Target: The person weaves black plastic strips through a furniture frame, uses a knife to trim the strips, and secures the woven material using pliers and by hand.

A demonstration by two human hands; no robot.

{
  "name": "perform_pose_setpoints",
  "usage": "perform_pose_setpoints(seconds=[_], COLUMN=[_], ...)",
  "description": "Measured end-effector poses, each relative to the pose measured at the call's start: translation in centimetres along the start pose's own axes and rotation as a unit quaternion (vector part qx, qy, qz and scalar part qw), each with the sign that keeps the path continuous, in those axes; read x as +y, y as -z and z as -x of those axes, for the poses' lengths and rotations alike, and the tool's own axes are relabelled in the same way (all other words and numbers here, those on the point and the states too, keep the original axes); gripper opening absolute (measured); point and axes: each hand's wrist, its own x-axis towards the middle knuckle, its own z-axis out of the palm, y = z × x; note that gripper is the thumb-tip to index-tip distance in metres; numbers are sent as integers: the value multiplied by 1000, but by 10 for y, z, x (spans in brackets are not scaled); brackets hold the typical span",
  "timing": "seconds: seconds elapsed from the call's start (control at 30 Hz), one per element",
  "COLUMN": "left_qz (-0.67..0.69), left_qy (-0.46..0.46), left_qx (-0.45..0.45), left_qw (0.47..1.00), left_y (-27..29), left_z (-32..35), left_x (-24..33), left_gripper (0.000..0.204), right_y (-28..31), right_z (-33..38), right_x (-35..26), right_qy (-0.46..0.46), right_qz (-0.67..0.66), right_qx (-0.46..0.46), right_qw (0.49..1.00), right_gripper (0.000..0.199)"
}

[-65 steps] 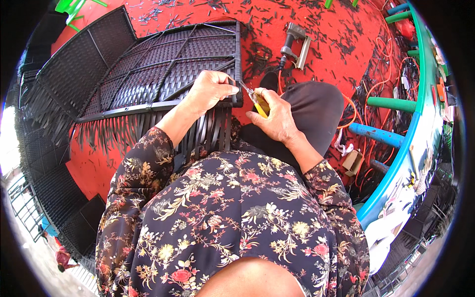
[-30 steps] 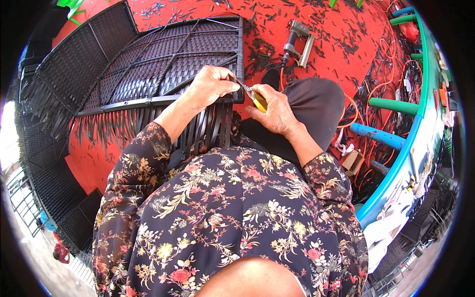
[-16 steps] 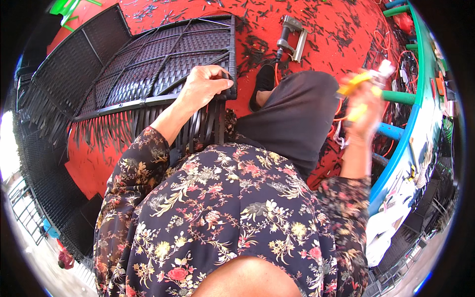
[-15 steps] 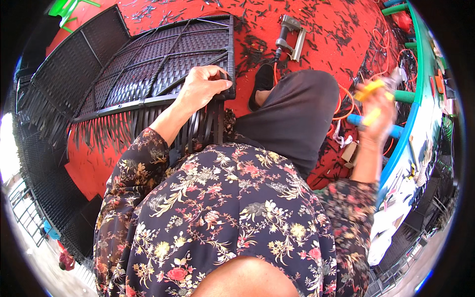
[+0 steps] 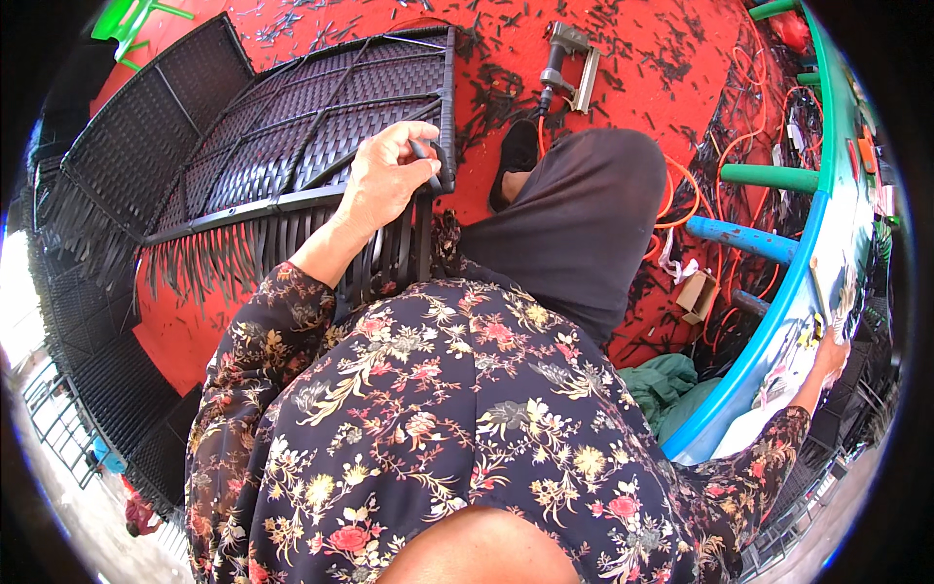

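Note:
My left hand (image 5: 381, 180) is closed at the near right corner of a black woven wicker panel (image 5: 268, 146). A dark strip end (image 5: 419, 150) shows between its thumb and fingers. Loose black strips (image 5: 248, 255) hang in a fringe along the panel's near edge. Out at the far right, my right hand (image 5: 830, 358) reaches over a white surface (image 5: 769, 409) with a blue and green rim, among small items. Its fingers are too small and partly hidden to show whether they hold anything. A wooden-handled item (image 5: 819, 290) lies just beyond it.
A nail gun (image 5: 572, 68) with an orange hose (image 5: 693, 195) lies on the red floor covering (image 5: 525, 58), amid scattered black strip scraps. A small cardboard box (image 5: 697, 295) and green cloth (image 5: 664, 389) sit beside the rim. A green plastic stool (image 5: 128, 27) stands far left.
My right hand has swung outward and down to the right, over the white surface. The yellow-handled tool it held no longer shows in it. My left hand has shifted slightly left.

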Motion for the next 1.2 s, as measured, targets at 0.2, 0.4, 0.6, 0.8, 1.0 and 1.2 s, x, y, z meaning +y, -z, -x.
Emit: perform_pose_setpoints(seconds=[0.2,0.4,0.6,0.8,1.0,1.2], left_qz=[3,24,-9,-25,-245,-71], left_qy=[30,28,17,19,-192,27], left_qx=[-13,-7,8,9,-43,-34], left_qw=[999,999,1000,999,949,996], left_y=[4,1,-2,1,1,15], left_z=[3,3,6,11,-1,5], left_x=[7,10,18,14,24,17], left_gripper=[29,32,32,29,17,13], right_y=[123,303,330,341,334,277], right_z=[119,317,400,404,402,291], right_x=[-250,-417,-485,-484,-481,-407], right_qy=[200,299,236,211,226,144], right_qz=[-596,-666,-713,-689,-742,-782], right_qx=[-186,-499,-578,-631,-515,-335], right_qw=[755,468,319,288,365,505], right_gripper=[35,23,22,20,21,20])
